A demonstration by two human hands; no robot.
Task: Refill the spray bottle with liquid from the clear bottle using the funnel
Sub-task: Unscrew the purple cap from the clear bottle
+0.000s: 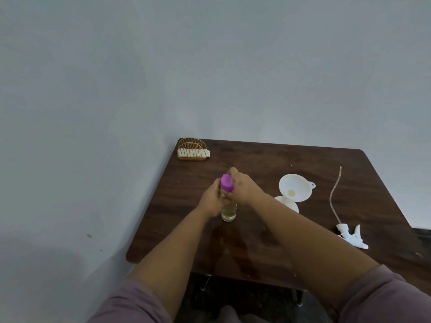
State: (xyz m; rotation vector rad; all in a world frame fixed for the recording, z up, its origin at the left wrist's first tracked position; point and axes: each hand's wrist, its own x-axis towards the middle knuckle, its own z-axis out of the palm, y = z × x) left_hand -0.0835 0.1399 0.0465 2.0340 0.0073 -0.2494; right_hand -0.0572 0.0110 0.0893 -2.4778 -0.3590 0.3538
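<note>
- Centre of frame: our left hand wraps the body of a small clear plastic bottle holding pale yellow liquid, which stands upright on the dark brown wooden surface.
- Our right hand curls its fingers round the bottle's purple cap from the right. Both hands grip; neither is spread.
- We cannot tell whether the cap is being tightened or loosened, nor how far it is seated.
- Right of centre: white plastic funnel sits in the neck of a white spray bottle, most of which our right forearm hides. A yellowish tint shows at the funnel's throat.
- Far right: white trigger spray head with its long thin dip tube lies on the surface, well apart from the spray bottle; the tube trails toward the top of the frame.
- Upper left corner of the surface: gold wire napkin holder with white napkins, not involved.
- Progress, our judgement: spray head is off and funnel is in place, so setup is done. Tint in the funnel hints that some liquid went through, which would make this recapping after the pour; we cannot confirm that.
- Fill level in the spray bottle is not visible.
- Left to do either way: lift out the funnel, screw the spray head back on. If the cap is coming off, the pour is also left.
</note>
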